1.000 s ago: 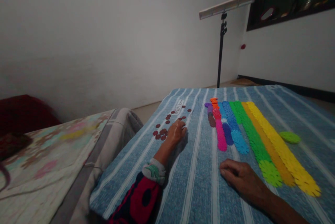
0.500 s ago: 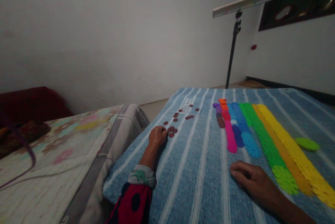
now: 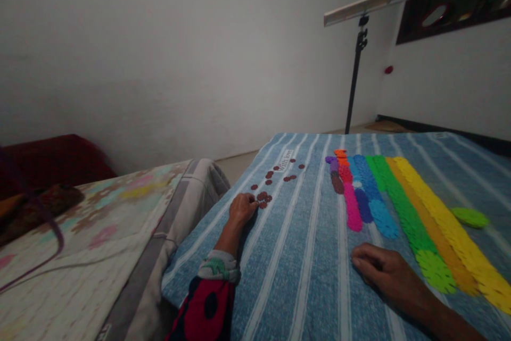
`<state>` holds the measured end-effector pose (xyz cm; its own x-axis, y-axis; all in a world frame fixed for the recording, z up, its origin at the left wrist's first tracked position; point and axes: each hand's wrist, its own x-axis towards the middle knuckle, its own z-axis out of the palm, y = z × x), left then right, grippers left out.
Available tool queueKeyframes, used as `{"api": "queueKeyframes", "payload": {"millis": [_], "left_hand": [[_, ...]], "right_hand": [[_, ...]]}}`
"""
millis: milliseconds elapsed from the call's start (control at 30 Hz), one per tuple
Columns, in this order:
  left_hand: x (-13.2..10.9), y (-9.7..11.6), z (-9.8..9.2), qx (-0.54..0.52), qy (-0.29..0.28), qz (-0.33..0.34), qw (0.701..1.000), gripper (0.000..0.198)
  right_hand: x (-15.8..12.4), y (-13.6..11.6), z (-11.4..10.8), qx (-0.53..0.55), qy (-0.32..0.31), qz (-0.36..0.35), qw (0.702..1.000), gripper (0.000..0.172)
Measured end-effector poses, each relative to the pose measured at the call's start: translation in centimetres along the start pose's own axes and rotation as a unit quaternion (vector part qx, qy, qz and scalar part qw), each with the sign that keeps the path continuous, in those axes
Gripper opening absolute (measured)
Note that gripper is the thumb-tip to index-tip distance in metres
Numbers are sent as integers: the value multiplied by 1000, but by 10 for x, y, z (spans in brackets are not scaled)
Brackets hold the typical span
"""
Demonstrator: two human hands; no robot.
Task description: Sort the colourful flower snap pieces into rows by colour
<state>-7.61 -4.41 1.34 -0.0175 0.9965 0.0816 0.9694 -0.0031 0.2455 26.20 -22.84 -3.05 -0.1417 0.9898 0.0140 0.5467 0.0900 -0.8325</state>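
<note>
On the blue striped cloth, my left hand rests with bent fingers drawn together. Its fingertips touch the near edge of a loose cluster of small brown notched discs; whether a disc is pinched in them is hidden. More brown discs lie scattered farther back. My right hand lies closed on the cloth, fingers curled under and the palm hidden. To its right are overlapping rows of coloured discs: green, orange-yellow and yellow. Blue and pink discs lie beyond it.
A separate lime disc pile sits right of the yellow row. Beside the cloth-covered surface, at left, is a floral-covered surface with a purple cord. A lamp on a black stand rises behind.
The view has shifted slightly. Both hands stay in nearly the same places, and the discs on the cloth look unchanged.
</note>
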Motion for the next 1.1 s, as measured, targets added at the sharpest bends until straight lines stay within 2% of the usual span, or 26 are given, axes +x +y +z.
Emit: {"api": "queueKeyframes", "payload": {"millis": [267,433,633,767,867,1000,1100], "left_hand": [[0,-5,6,-62,21,-31,997,5],[5,-12,8,-116,51,-42,991,7],[15,-18,12,-62,91,-23,994,9],[20,-22,14,-29,111,-33,993,28],[22,-24,12,-31,95,-47,994,38],[22,-20,8,-25,50,-41,998,24],[21,-18,6,-40,53,-49,997,17]], "right_hand": [[0,5,1,5,6,-6,1000,26],[0,7,1,-8,-11,0,1000,28],[-1,3,1,-7,-17,8,1000,30],[-1,2,1,-7,-13,11,1000,29],[-1,2,1,-4,-11,14,1000,28],[-1,1,0,-8,-8,11,1000,28],[-1,0,-1,-14,-2,6,1000,28]]}}
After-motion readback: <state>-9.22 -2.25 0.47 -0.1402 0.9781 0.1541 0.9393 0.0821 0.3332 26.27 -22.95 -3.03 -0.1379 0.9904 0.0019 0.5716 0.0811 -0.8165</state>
